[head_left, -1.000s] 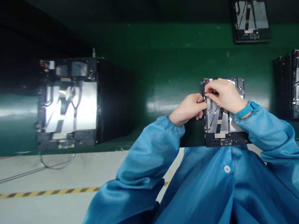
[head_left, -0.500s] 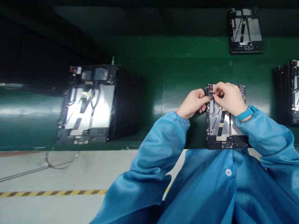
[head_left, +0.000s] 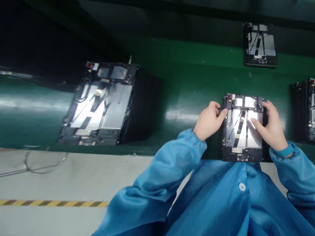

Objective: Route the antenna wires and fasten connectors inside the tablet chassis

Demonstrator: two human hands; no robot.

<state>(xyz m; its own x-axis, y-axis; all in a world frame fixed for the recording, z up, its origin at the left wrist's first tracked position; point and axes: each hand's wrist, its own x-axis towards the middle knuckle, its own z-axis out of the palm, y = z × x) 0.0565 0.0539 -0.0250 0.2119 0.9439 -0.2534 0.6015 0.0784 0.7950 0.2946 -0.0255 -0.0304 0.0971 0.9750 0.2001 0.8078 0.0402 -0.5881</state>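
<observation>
An opened tablet chassis (head_left: 242, 144) with a silver inner plate and black flex cables lies on the green belt (head_left: 187, 85) right in front of me. My left hand (head_left: 210, 120) grips its left edge near the top corner, fingers curled. My right hand (head_left: 269, 129) holds the right edge, thumb lying on the silver plate and fingers wrapped round the side. Both arms wear blue smock sleeves, with a blue band on the right wrist.
A second opened tablet chassis (head_left: 100, 105) lies tilted on the belt at the left. A third (head_left: 260, 44) sits far back right, and a dark stack (head_left: 305, 109) stands at the right edge. Below the belt are grey floor, a loose cable (head_left: 44, 162) and a yellow-black stripe (head_left: 54, 203).
My right hand left the chassis's top-left corner and moved to its right edge. My left hand stayed on the left edge. The view has shifted, so everything sits further right and lower.
</observation>
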